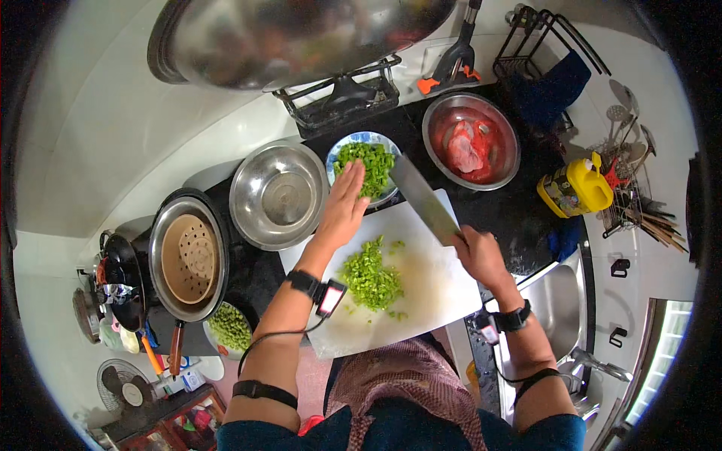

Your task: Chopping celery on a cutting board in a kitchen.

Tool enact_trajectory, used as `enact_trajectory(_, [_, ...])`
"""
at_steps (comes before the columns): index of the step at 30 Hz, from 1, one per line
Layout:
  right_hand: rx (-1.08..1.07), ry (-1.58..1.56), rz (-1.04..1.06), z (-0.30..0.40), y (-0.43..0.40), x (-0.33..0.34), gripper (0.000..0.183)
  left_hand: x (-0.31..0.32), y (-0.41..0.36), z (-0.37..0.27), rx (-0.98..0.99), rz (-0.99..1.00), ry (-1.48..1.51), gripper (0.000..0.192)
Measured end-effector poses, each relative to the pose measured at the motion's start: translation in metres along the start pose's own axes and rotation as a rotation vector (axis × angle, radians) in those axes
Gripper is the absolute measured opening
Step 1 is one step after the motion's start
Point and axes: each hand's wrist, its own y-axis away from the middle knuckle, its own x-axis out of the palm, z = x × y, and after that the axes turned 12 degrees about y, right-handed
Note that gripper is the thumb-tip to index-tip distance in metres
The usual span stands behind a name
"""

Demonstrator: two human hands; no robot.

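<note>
My right hand [481, 256] grips the handle of a cleaver [424, 197]. Its broad blade slants up and left over the far edge of a white cutting board [434, 282], the tip beside a blue-and-white bowl [345, 142]. Chopped green vegetable pieces [375, 163] fill that bowl. Flat and holding nothing, my left hand [345, 207] reaches over the bowl's near left side, fingertips at the greens; whether they touch is unclear. On the board lies a loose pile of finely chopped pale green vegetable [371, 276], with a few bits scattered around it.
A steel basin [279, 194] stands left of the bowl, and a steel bowl of raw meat in reddish liquid [468, 146] to the right. Further left are a pot with a perforated steamer insert [192, 259] and a plate of green pieces [228, 327]. A yellow jug [578, 189] stands near the sink [558, 304].
</note>
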Motion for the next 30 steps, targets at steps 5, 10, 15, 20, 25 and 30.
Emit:
enact_trajectory(5, [-0.225,0.4,-0.027,-0.036,0.039,0.017,0.015,0.002,0.099,-0.012,-0.234,-0.203,0.295,0.048])
enact_trajectory(10, [-0.336,0.452,-0.045,-0.032,0.033,0.052,0.008,0.035,0.197,-0.014,-0.389,-0.263,0.13,0.062])
enact_trajectory(15, [-0.549,0.479,-0.02,-0.014,0.024,0.064,0.006,0.053,0.225,-0.035,-0.467,-0.254,-0.099,0.081])
enact_trajectory(20, [-0.715,0.448,0.02,-0.007,0.04,0.063,0.009,0.087,0.228,-0.064,0.157,0.294,-0.238,0.062])
enact_trajectory(25, [-0.688,0.399,0.041,-0.007,0.06,0.051,0.012,0.119,0.214,-0.082,0.272,0.593,-0.17,0.068])
enact_trajectory(30, [-0.163,0.086,0.011,-0.026,0.105,0.064,0.02,0.12,0.207,-0.067,0.202,0.57,-0.219,0.088])
